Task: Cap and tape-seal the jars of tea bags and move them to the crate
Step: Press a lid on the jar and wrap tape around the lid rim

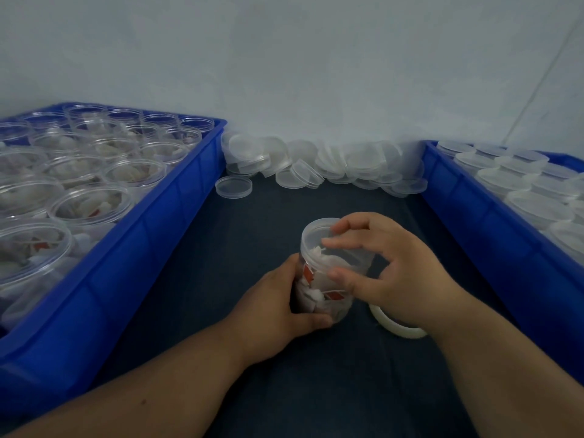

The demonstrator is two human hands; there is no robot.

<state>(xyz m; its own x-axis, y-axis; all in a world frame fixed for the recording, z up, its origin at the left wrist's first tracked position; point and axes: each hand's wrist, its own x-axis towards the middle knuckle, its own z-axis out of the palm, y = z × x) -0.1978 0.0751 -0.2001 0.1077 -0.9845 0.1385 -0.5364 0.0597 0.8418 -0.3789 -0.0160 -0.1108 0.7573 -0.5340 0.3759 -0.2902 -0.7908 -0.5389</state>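
A clear plastic jar of tea bags (319, 279) with red tags stands on the dark table in front of me. My left hand (278, 305) grips its lower body from the left. My right hand (388, 267) curls over its top from the right, fingers on the clear cap (316, 229) sitting on the jar's mouth. A roll of clear tape (395, 324) lies on the table under my right wrist, partly hidden. The blue crate on the left (151, 222) holds several uncapped jars of tea bags. The blue crate on the right (493, 222) holds several capped jars.
A heap of loose clear caps (331, 165) lies along the wall between the two crates, with one cap (234, 186) lying apart on the dark table (221, 279). A pale wall rises right behind them.
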